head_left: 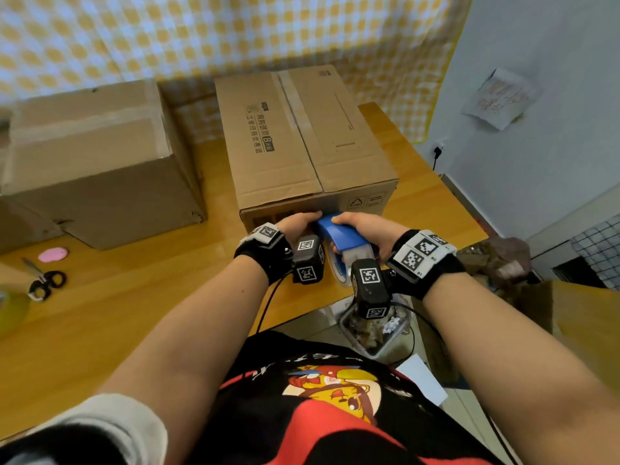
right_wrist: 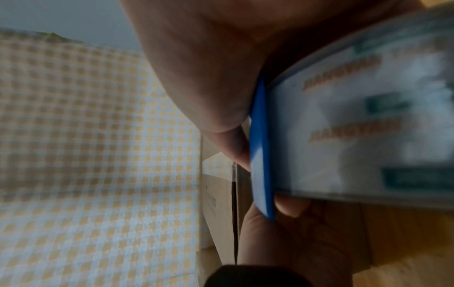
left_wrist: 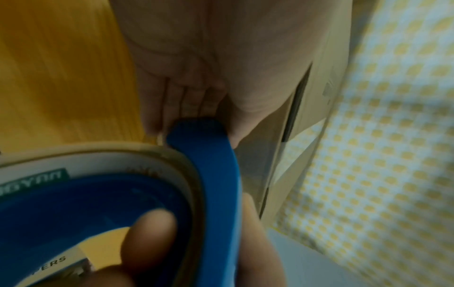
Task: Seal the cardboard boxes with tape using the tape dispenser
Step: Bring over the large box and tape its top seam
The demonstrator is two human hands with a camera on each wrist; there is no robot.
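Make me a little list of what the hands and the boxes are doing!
right hand: grips the blue tape dispenser
left hand: fingers flat against the near side of the printed box, beside the dispenser's front
other box: on the table, to the left
scissors: lying at the table's left edge

Two cardboard boxes stand on the bench [head_left: 141, 297]: the printed box [head_left: 302, 142] at centre, a second box [head_left: 97, 159] to its left. Both hands meet at the printed box's near face, the tape dispenser [head_left: 342, 236] between them. Scissors [head_left: 45, 281] lie at the bench's far left.
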